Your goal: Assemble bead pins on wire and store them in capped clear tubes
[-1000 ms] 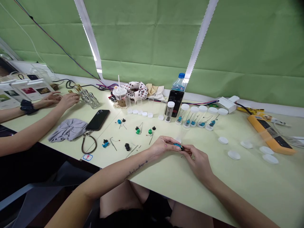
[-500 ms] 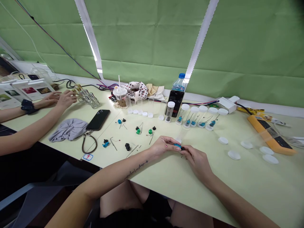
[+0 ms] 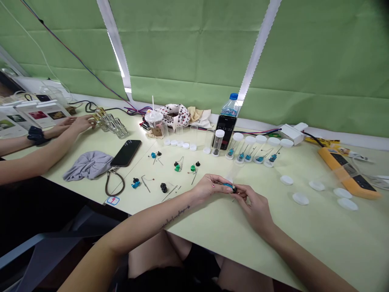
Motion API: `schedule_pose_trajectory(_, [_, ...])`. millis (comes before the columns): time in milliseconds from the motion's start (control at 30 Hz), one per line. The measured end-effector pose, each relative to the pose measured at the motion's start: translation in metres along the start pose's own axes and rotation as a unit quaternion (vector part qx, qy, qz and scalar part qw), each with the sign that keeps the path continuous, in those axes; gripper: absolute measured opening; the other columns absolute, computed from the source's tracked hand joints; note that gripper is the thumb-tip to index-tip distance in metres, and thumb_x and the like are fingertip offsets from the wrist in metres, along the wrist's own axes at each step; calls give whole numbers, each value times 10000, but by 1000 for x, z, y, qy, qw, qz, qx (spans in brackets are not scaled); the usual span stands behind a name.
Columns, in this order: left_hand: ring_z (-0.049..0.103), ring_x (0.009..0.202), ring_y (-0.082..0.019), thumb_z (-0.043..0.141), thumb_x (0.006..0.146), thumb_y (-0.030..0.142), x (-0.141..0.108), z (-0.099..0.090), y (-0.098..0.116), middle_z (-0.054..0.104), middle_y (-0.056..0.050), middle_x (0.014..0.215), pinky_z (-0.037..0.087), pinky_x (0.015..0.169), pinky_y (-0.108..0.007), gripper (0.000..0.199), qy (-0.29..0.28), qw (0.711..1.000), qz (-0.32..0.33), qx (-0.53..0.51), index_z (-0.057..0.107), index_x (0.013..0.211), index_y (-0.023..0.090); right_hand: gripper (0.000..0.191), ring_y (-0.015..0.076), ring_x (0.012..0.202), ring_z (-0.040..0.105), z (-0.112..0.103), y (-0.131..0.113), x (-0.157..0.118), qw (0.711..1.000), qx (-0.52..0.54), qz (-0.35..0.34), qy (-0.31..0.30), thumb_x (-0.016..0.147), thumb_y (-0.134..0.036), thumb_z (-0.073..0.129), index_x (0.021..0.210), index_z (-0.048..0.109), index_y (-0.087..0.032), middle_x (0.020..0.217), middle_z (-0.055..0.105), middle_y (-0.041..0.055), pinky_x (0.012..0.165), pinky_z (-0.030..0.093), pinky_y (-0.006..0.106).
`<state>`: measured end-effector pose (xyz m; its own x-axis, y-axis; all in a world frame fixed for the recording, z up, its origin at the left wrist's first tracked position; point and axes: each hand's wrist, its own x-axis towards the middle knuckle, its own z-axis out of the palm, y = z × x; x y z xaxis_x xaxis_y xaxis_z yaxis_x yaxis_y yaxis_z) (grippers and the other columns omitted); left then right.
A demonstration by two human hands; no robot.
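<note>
My left hand [image 3: 211, 187] and my right hand [image 3: 253, 207] meet above the pale green table [image 3: 267, 239]. Between them is a small wire part [image 3: 228, 185] with a blue bead and a black end. My left fingers pinch its blue section, and its thin wire points back over my left hand. My right fingertips press on the black end [image 3: 234, 189]. Fingers hide part of the piece. Several loose wires, black knobs and green and blue beads [image 3: 164, 174] lie to the left of my hands.
A row of clear tubes [image 3: 249, 148] with blue-beaded wires stands beyond my hands, near a phone timer [image 3: 224, 132]. White caps [image 3: 300, 198] lie to the right. A co-worker's hands [image 3: 79, 124] reach near glass vials [image 3: 111, 125] at the far left, beside a black smartphone [image 3: 126, 153].
My hands stay together on the small part, with only slight shifts. The co-worker's hands have moved toward the glass vials, and the view has shifted a little.
</note>
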<state>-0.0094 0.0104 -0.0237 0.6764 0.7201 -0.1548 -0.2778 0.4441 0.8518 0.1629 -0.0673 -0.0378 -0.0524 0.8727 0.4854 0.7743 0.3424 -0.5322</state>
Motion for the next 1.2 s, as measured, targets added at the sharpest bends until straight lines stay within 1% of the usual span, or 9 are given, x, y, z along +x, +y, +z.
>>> schedule_pose_trajectory(267, [637, 733, -166, 835, 490, 237, -2, 1, 1, 692, -103, 795, 462, 825, -348, 378, -1, 1000, 6, 28, 695, 807, 86, 249, 131, 610, 622, -2, -3, 1, 1000, -4, 1, -6, 905, -399, 444, 989, 589, -214, 754, 690, 5, 597, 494, 256])
schedule_pose_trajectory(467, [632, 739, -166, 842, 461, 265, -3, 3, 3, 691, -92, 785, 460, 827, -344, 402, -2, 1000, 9, 29, 697, 794, 93, 298, 155, 588, 632, -2, -3, 1, 999, -2, 27, -35, 918, -440, 390, 955, 585, -217, 707, 681, 10, 583, 486, 278])
schedule_pose_trajectory(600, [631, 731, -166, 844, 451, 279, -3, 3, 3, 692, -96, 791, 462, 821, -341, 412, 4, 999, 9, 37, 699, 789, 95, 300, 139, 579, 624, -2, -4, 2, 998, 5, 32, -50, 933, -419, 357, 940, 573, -211, 699, 674, 1, 587, 480, 262])
schedule_pose_trajectory(800, [633, 760, -172, 826, 503, 256, -3, 2, 1, 692, -113, 832, 455, 839, -353, 379, -12, 999, 18, 39, 695, 814, 86, 338, 126, 544, 600, -3, -6, 4, 997, -1, 33, -75, 944, -418, 308, 901, 566, -204, 635, 640, -10, 559, 466, 245])
schedule_pose_trajectory(900, [636, 764, -174, 826, 507, 243, -3, 1, 1, 693, -119, 842, 451, 853, -366, 375, -13, 999, 18, 36, 693, 818, 81, 357, 123, 513, 582, -2, -4, 4, 996, 0, 35, -82, 945, -423, 298, 889, 573, -202, 600, 621, -12, 533, 458, 238])
schedule_pose_trajectory(1067, [647, 759, -188, 836, 490, 243, 0, 0, -2, 695, -117, 828, 454, 850, -378, 389, -3, 1000, 9, 21, 694, 814, 82, 366, 129, 532, 597, -2, -1, 4, 996, -13, 33, -86, 946, -415, 299, 943, 593, -196, 594, 623, -10, 558, 456, 241])
schedule_pose_trajectory(1200, [648, 741, -172, 833, 502, 222, 2, -2, -2, 694, -105, 808, 461, 848, -368, 383, 10, 1000, 4, -1, 694, 831, 84, 333, 135, 579, 620, -3, -2, 4, 996, -33, 36, -80, 932, -417, 340, 1078, 550, -204, 631, 639, -22, 592, 463, 246])
